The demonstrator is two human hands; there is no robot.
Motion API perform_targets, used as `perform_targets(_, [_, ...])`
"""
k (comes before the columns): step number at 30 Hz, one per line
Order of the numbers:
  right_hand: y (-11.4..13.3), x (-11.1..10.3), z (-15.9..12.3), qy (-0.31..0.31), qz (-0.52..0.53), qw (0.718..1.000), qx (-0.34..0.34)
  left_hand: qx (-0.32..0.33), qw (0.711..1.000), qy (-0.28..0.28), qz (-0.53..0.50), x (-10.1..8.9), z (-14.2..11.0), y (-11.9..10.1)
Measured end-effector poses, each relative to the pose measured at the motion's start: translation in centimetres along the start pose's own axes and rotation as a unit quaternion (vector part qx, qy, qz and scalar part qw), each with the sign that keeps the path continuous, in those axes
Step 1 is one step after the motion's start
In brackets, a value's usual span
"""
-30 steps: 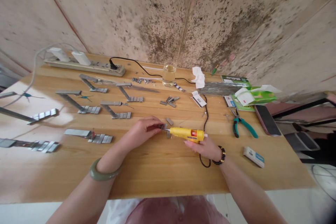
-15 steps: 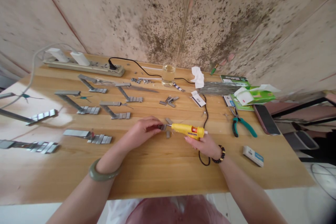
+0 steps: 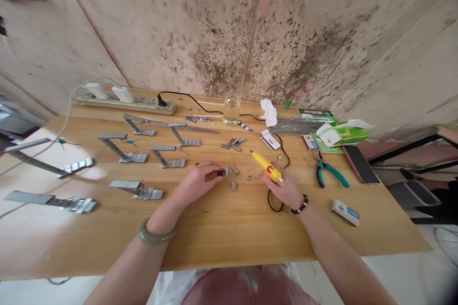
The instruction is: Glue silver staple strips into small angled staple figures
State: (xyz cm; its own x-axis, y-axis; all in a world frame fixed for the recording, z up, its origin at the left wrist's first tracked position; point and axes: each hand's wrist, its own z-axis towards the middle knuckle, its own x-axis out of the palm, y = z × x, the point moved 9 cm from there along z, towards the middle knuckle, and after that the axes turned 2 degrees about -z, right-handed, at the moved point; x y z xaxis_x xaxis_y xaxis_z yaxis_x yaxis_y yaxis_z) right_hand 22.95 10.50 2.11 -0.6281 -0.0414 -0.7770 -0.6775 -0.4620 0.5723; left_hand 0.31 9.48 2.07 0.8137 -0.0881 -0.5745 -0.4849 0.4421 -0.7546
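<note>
My left hand (image 3: 197, 182) pinches a small grey metal staple strip (image 3: 223, 172) against the wooden table (image 3: 222, 228). My right hand (image 3: 282, 189) grips a yellow glue gun (image 3: 265, 166), whose nozzle points up and left, away from the strip. Its black cord (image 3: 272, 200) loops by my wrist. Two loose staple pieces (image 3: 234, 177) lie between my hands.
Several Z-shaped staple-strip assemblies (image 3: 168, 156) lie across the left half. At the back stand a power strip (image 3: 129, 103), a glass (image 3: 231, 110) and a tissue (image 3: 269, 108). Green-handled pliers (image 3: 327, 171), a phone (image 3: 360, 164), a small box (image 3: 345, 212) and green packets (image 3: 339, 133) lie on the right.
The glue gun has swung away from the strip, its nozzle now pointing up and left instead of touching the piece. My head has shifted, sliding the scene slightly.
</note>
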Motion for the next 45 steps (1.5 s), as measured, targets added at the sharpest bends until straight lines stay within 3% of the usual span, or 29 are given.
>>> perform_targets(3, [0.6, -0.2, 0.3, 0.034, -0.146, 0.988, -0.034, 0.025, 0.998, -0.001, 0.053, 0.0, -0.1, -0.5])
perform_targets(6, [0.0, -0.1, 0.5, 0.092, -0.294, 0.951, -0.023, 0.034, 0.994, 0.005, 0.105, 0.0, -0.1, -0.8])
perform_targets(11, [-2.2, -1.2, 1.3, 0.131, -0.385, 0.913, -0.024, 0.029, 0.987, 0.013, 0.159, 0.1, -0.2, -0.9])
perform_targets(17, [-3.7, -3.4, 2.6, 0.145, -0.328, 0.931, -0.061, 0.034, 0.983, 0.012, 0.179, 0.3, -0.2, -0.7])
perform_targets(21, [-0.9, -3.6, 2.6, 0.128, -0.314, 0.938, -0.067, 0.039, 0.983, 0.019, 0.176, 0.5, -0.2, -1.0])
perform_targets(23, [2.5, -2.5, 2.3, 0.112, -0.257, 0.954, -0.104, 0.041, 0.985, 0.027, 0.165, 0.6, -0.3, -1.1])
perform_targets(26, [7.1, 1.0, 1.7, 0.142, -0.18, 0.963, -0.144, 0.038, 0.988, 0.03, 0.146, 0.6, -0.3, -1.3])
perform_targets(29, [9.1, 4.2, 1.3, 0.172, -0.132, 0.966, -0.138, 0.031, 0.986, 0.045, 0.154, 0.8, -0.3, -1.3])
perform_targets(33, [8.8, 5.9, 1.3, 0.157, -0.109, 0.974, -0.119, 0.019, 0.983, 0.071, 0.169, 1.0, -0.4, -1.3])
perform_targets(41, [8.1, 5.8, 1.4, 0.101, -0.077, 0.984, -0.128, 0.011, 0.979, 0.096, 0.18, 1.4, -0.4, -1.2])
perform_targets(45, [8.4, 6.0, 1.5, 0.105, -0.071, 0.982, -0.139, 0.008, 0.978, 0.101, 0.184, 1.5, -0.4, -1.2])
